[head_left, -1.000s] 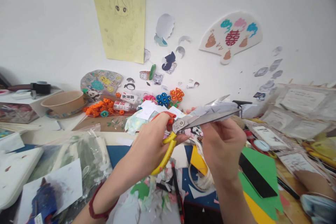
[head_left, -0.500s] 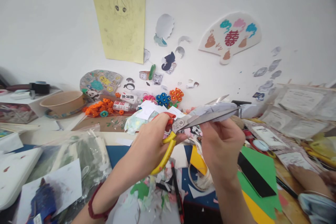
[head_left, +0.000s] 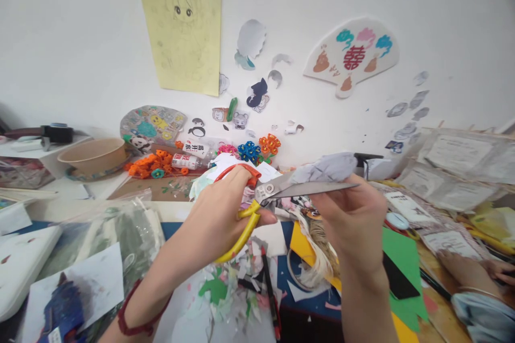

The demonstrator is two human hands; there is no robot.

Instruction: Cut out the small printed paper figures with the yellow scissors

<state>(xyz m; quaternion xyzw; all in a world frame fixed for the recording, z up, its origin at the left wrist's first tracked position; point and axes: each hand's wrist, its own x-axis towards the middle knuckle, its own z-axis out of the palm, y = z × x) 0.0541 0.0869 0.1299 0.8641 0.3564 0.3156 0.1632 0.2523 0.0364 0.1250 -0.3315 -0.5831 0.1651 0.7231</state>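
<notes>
My left hand point(head_left: 225, 201) is closed round the handles of large scissors point(head_left: 269, 189), one handle red and the other yellow. The blades point right, with a piece of white paper point(head_left: 325, 168) at them; dark lines show on it. My right hand point(head_left: 354, 206) pinches this paper near the blade tips, its fingers partly hidden behind the lower blade. Below the hands lies a heap of paper scraps point(head_left: 241, 284) in green, pink and white, beside a black and red pen point(head_left: 270, 289).
A tape roll point(head_left: 295, 273) and green paper point(head_left: 402, 278) lie right of the scraps. Another person's hand point(head_left: 462, 270) rests at the far right. Left are a plastic bag point(head_left: 137, 241), a tan bowl point(head_left: 94, 155) and orange flowers point(head_left: 151, 164). Cutouts cover the wall behind.
My left hand and the scissors have moved slightly left. My right hand has shifted right, and the paper shows more of its face above the blades.
</notes>
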